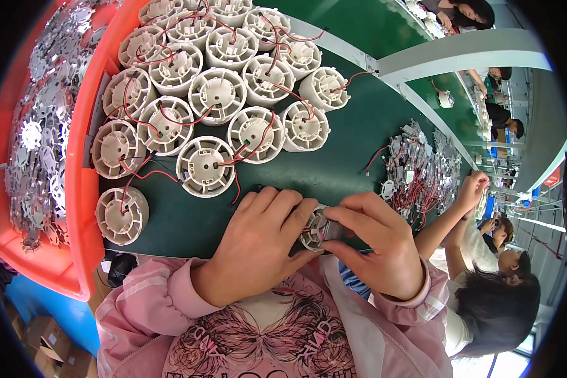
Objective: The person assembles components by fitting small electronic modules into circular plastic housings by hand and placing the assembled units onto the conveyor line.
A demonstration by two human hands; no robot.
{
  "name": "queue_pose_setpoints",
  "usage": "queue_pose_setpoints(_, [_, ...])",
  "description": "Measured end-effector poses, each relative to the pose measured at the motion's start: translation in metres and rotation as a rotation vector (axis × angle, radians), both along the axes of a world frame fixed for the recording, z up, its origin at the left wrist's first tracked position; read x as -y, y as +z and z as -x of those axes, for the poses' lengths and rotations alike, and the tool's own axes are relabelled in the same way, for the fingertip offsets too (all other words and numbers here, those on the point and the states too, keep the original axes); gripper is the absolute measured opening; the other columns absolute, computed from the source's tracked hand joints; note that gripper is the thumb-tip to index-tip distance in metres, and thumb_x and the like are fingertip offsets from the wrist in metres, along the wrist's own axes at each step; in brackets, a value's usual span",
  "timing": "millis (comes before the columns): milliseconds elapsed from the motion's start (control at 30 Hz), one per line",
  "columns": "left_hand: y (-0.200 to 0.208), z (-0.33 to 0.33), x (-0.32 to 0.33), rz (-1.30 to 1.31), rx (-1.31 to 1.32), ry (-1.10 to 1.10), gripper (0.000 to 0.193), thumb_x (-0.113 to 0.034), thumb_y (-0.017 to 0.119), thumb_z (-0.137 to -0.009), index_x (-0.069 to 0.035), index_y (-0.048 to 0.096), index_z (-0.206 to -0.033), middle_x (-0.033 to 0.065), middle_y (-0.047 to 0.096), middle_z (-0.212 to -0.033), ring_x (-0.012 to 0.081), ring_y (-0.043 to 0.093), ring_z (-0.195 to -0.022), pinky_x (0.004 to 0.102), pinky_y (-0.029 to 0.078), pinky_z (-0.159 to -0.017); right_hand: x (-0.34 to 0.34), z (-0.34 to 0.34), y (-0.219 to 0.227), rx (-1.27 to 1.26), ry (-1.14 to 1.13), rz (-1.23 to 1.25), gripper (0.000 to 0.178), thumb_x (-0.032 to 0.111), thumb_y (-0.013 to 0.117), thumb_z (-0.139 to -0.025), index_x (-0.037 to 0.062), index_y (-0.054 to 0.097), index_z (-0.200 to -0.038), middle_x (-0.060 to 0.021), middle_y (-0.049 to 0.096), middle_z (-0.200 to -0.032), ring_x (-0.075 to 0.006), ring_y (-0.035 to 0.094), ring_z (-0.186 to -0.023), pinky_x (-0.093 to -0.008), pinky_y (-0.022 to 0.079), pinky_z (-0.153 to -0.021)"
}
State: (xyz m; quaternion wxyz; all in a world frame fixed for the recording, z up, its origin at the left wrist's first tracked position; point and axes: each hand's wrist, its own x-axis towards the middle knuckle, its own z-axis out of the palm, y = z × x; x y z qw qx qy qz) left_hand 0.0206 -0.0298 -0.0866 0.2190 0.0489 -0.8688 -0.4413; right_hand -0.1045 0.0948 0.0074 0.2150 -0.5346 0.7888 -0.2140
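Close to my body, at the near edge of the green table, both of my hands meet around a small round metal part (pixel 313 234) with a silvery-grey block on it. My left hand (pixel 258 242) is closed on its left side, fingers curled and thumb underneath. From the right, my right hand (pixel 381 242) pinches it between thumb and fingers. The fingers cover much of the part, so its full shape is hidden. Just beyond my left hand stands a white round plastic housing (pixel 206 166) with red and black wires.
Several more white housings (pixel 217 94) crowd the table at the far left. An orange-red bin (pixel 79 208) of loose cut metal plates (pixel 38 126) stands at the left. To the right lies a pile of small wired metal parts (pixel 416 170). A co-worker's arm (pixel 450 211) reaches in beyond my right hand.
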Motion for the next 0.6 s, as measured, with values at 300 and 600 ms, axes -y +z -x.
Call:
queue_pose_setpoints(300, [0.000,-0.001,0.000,0.005,0.013,0.001,0.063,-0.023,0.081,-0.055,-0.003,0.058,-0.110,0.0093,0.054,-0.098,0.0268,0.052,-0.084,0.0378,0.041,-0.070,0.000,-0.002,-0.001,-0.016,0.035,0.015,0.045,-0.003,0.079,-0.060,-0.0012,0.064,-0.102,-0.0125,0.058,-0.095,-0.0225,0.060,-0.074,-0.0292,0.049,-0.062])
queue_pose_setpoints(600, [0.000,0.001,-0.002,0.007,0.020,0.005,0.061,-0.024,0.081,-0.056,-0.003,0.058,-0.109,0.0087,0.054,-0.096,0.0262,0.053,-0.081,0.0372,0.040,-0.069,0.002,-0.018,-0.002,-0.108,-0.042,-0.035,0.043,-0.003,0.078,-0.061,-0.0020,0.064,-0.102,-0.0133,0.058,-0.095,-0.0232,0.060,-0.075,-0.0289,0.049,-0.061])
